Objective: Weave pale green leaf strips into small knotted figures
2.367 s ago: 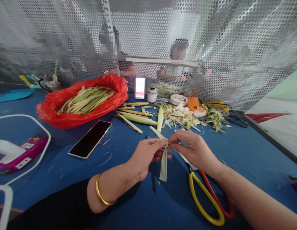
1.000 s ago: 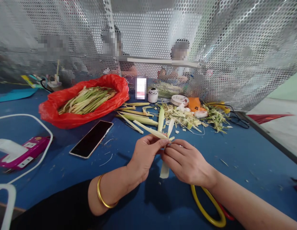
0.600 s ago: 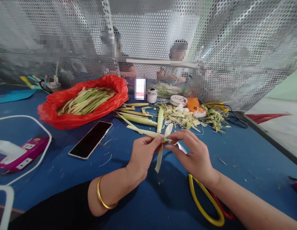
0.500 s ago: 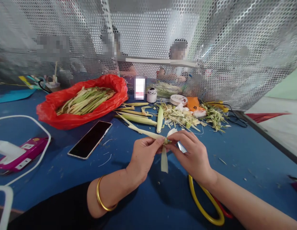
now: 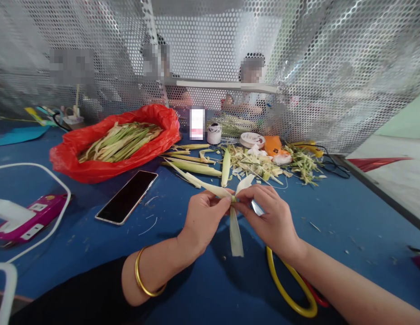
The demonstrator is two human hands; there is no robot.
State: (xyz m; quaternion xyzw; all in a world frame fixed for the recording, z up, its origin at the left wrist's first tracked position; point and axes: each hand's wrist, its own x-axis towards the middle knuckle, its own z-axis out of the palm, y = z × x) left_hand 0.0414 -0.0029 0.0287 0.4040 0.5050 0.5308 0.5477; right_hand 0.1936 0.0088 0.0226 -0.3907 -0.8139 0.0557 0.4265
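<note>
Husk strips point(image 5: 233, 198) met in a small greenish bunch right at the grip, held up over the blue table point(image 5: 335, 246). From my distant seat I had one view, the head camera. In it, my left hand point(image 5: 203, 217) was closed on the bunch, thumb and fingertips pinching from the left; my right hand point(image 5: 271, 215) pinched it from the right between thumb and forefinger. One strip ran up and leftward from the pinch, another stuck up beyond the right forefinger, and a third hung below. Whether the joint was knotted or only folded was too small for me to tell.

Below and right of the grip were the scissors point(image 5: 293, 282), handles partly hidden by the right forearm; a bit of blade showed beside the right thumb, and I could not tell whether the hand touched it. Just beyond the grip lay a single husk leaf point(image 5: 226, 168), with scraps point(image 5: 254, 163) to its right. Left of the grip lay a dark phone point(image 5: 127, 197), and past it a red bag point(image 5: 66, 158) of cut strips.

I judged the step in hand to be fingertip work on that joint. The next move, I thought, called for a steady left pinch and a light, precise right one, with the hanging strip clear of the fingers.
</note>
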